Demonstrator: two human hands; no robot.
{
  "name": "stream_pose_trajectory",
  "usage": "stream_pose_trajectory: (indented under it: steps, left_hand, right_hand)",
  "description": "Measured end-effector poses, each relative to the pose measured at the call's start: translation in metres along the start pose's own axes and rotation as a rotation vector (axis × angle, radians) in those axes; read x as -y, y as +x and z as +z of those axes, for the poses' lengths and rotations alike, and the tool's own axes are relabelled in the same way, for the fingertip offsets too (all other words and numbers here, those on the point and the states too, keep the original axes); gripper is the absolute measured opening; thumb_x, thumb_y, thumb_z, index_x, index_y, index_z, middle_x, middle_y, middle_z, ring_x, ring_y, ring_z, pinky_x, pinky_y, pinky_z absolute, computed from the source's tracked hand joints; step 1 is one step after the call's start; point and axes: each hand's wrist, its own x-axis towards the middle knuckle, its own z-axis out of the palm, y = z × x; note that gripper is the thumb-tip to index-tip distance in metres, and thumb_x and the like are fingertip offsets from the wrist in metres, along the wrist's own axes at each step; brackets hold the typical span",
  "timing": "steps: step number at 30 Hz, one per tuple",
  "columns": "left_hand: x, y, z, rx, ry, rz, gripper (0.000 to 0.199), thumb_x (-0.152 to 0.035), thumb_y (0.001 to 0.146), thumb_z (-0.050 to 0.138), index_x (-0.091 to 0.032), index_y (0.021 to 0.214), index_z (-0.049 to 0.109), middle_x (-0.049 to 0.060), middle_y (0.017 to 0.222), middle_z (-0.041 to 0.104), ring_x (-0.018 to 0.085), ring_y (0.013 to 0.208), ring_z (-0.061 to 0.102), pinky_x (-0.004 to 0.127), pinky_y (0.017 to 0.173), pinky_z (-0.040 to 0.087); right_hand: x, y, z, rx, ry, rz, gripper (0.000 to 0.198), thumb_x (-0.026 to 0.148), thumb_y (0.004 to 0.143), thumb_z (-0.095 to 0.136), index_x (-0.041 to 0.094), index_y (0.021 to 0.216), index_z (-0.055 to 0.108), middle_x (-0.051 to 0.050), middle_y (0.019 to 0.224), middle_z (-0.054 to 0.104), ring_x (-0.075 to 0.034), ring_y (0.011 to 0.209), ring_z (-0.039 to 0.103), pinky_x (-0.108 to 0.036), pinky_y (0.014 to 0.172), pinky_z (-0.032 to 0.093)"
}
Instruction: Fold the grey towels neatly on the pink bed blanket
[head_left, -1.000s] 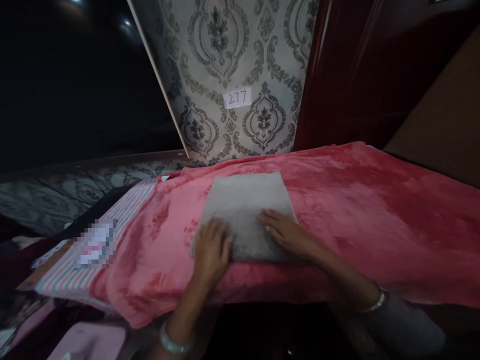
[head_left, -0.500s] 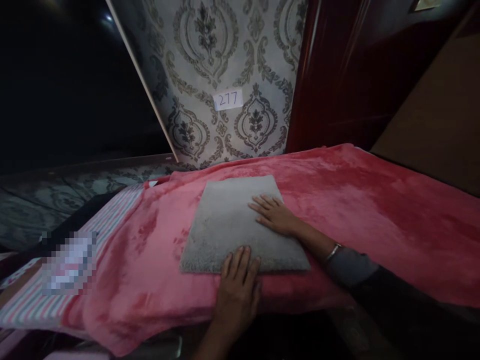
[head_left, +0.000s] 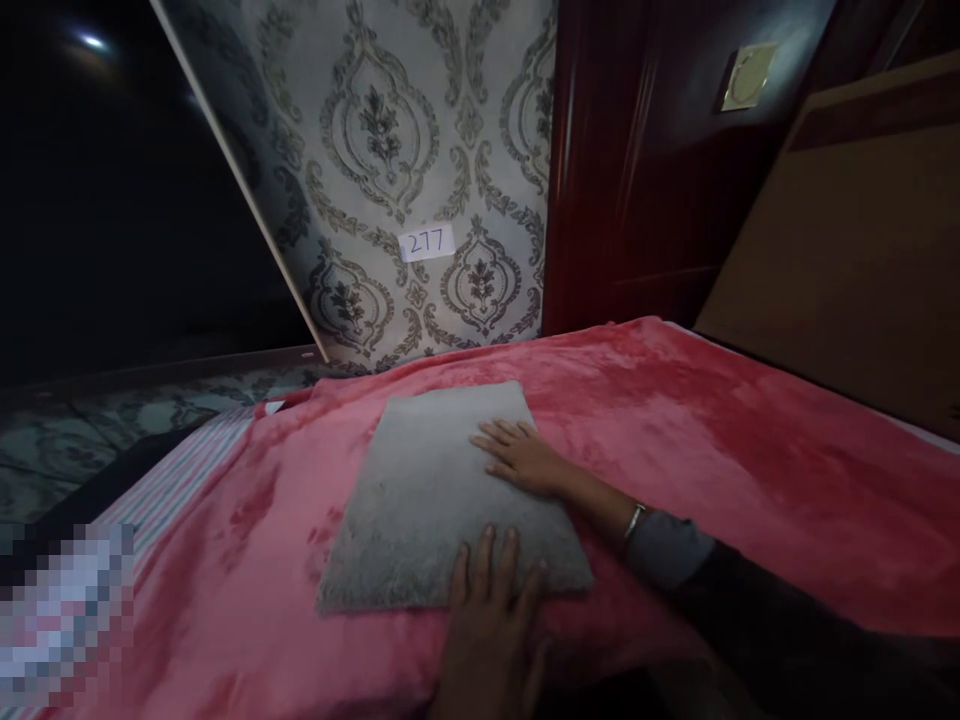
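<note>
A grey plush mat (head_left: 420, 510), four-sided and short-piled, lies flat on a pink-red fleece blanket (head_left: 675, 470). My right hand (head_left: 525, 460) rests palm down on its right side, with the fingers stretched out and pointing left. At the near edge, right of the middle, my left hand (head_left: 491, 615) lies with its fingers spread over the mat and its palm hanging past the edge. Neither hand grips the mat. A metal bracelet (head_left: 634, 520) circles my right wrist.
Behind the blanket stands a patterned wall (head_left: 382, 130) bearing a paper label (head_left: 427, 242) marked 277. A large dark screen (head_left: 135, 200) is at left, a dark red panel (head_left: 637, 180) and a brown board (head_left: 847, 250) at right. Striped fabric (head_left: 180, 460) lies at the left.
My view has tilted up and turned slightly right. My left hand has slid right along the mat's near edge. My right hand keeps about the same place on the mat.
</note>
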Motion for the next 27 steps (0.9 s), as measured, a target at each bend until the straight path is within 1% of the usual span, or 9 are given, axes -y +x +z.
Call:
stream_pose_trajectory:
  steps: [5, 10, 12, 15, 19, 20, 22, 25, 27]
  left_hand:
    - [0.006, -0.012, 0.022, -0.072, 0.014, 0.031, 0.056, -0.048, 0.078, 0.065, -0.029, 0.131, 0.061, 0.011, 0.152, 0.048, 0.038, 0.143, 0.034, 0.056, 0.114, 0.024]
    - [0.008, -0.016, 0.034, -0.108, 0.014, 0.013, 0.052, -0.045, 0.075, 0.067, -0.029, 0.124, 0.065, 0.01, 0.146, 0.054, 0.038, 0.142, 0.036, 0.057, 0.113, 0.027]
    - [0.006, -0.015, 0.032, -0.109, 0.01, 0.009, 0.053, -0.045, 0.074, 0.068, -0.029, 0.124, 0.065, 0.01, 0.147, 0.053, 0.038, 0.142, 0.036, 0.057, 0.112, 0.027]
    - [0.003, -0.011, 0.02, -0.066, 0.008, 0.02, 0.055, -0.043, 0.076, 0.068, -0.029, 0.128, 0.062, 0.01, 0.153, 0.046, 0.038, 0.144, 0.034, 0.057, 0.112, 0.029]
    - [-0.001, -0.005, -0.004, 0.017, -0.034, 0.002, 0.055, -0.035, 0.081, 0.064, -0.029, 0.135, 0.057, 0.008, 0.156, 0.042, 0.035, 0.144, 0.034, 0.056, 0.109, 0.035]
    - [0.0, -0.005, -0.009, 0.009, -0.061, 0.003, 0.053, -0.032, 0.083, 0.062, -0.028, 0.136, 0.057, 0.008, 0.155, 0.043, 0.033, 0.144, 0.035, 0.056, 0.109, 0.036]
    - [0.002, -0.007, -0.018, -0.056, -0.118, -0.013, 0.049, -0.023, 0.084, 0.057, -0.022, 0.133, 0.058, 0.011, 0.15, 0.049, 0.03, 0.141, 0.04, 0.053, 0.111, 0.036]
    - [0.012, -0.014, -0.027, -0.214, -0.148, -0.133, 0.043, -0.013, 0.083, 0.051, -0.018, 0.124, 0.061, 0.013, 0.132, 0.062, 0.026, 0.13, 0.05, 0.05, 0.111, 0.035]
    - [0.019, -0.019, -0.031, -0.261, -0.129, -0.24, 0.038, -0.014, 0.084, 0.052, -0.02, 0.121, 0.063, 0.011, 0.124, 0.066, 0.026, 0.122, 0.054, 0.05, 0.109, 0.037]
  right_hand:
    - [-0.048, 0.028, -0.002, 0.006, 0.001, 0.148, 0.059, 0.052, 0.104, 0.031, 0.028, 0.158, 0.026, -0.007, 0.163, 0.02, -0.028, 0.15, 0.018, -0.051, 0.119, 0.021]
    - [-0.07, 0.044, 0.0, -0.035, 0.012, 0.311, 0.058, 0.049, 0.104, 0.028, 0.026, 0.157, 0.029, -0.009, 0.162, 0.023, -0.029, 0.149, 0.019, -0.055, 0.117, 0.023]
    - [-0.074, 0.046, 0.0, -0.049, 0.011, 0.343, 0.057, 0.046, 0.105, 0.024, 0.022, 0.157, 0.029, -0.011, 0.163, 0.021, -0.028, 0.149, 0.021, -0.054, 0.117, 0.024]
    - [-0.075, 0.045, -0.003, -0.054, 0.009, 0.373, 0.057, 0.042, 0.106, 0.022, 0.019, 0.157, 0.029, -0.011, 0.162, 0.021, -0.027, 0.148, 0.023, -0.051, 0.117, 0.024]
    - [-0.058, 0.037, -0.012, -0.061, -0.022, 0.384, 0.056, 0.041, 0.105, 0.024, 0.019, 0.155, 0.034, -0.014, 0.162, 0.021, -0.032, 0.148, 0.022, -0.059, 0.114, 0.027]
    - [-0.049, 0.032, -0.014, -0.071, -0.035, 0.361, 0.055, 0.04, 0.105, 0.025, 0.021, 0.155, 0.034, -0.013, 0.162, 0.019, -0.032, 0.149, 0.019, -0.061, 0.114, 0.026]
    - [-0.023, 0.022, -0.016, -0.083, -0.032, 0.234, 0.053, 0.039, 0.104, 0.029, 0.026, 0.156, 0.033, -0.01, 0.164, 0.016, -0.03, 0.15, 0.013, -0.061, 0.115, 0.023]
    - [0.025, 0.004, -0.016, -0.011, 0.045, -0.072, 0.05, 0.04, 0.105, 0.031, 0.031, 0.155, 0.035, -0.005, 0.164, 0.017, -0.027, 0.151, 0.012, -0.058, 0.116, 0.021]
    - [0.054, -0.005, -0.013, 0.067, 0.08, -0.239, 0.049, 0.043, 0.106, 0.032, 0.033, 0.153, 0.037, -0.003, 0.163, 0.021, -0.025, 0.151, 0.013, -0.057, 0.117, 0.019]
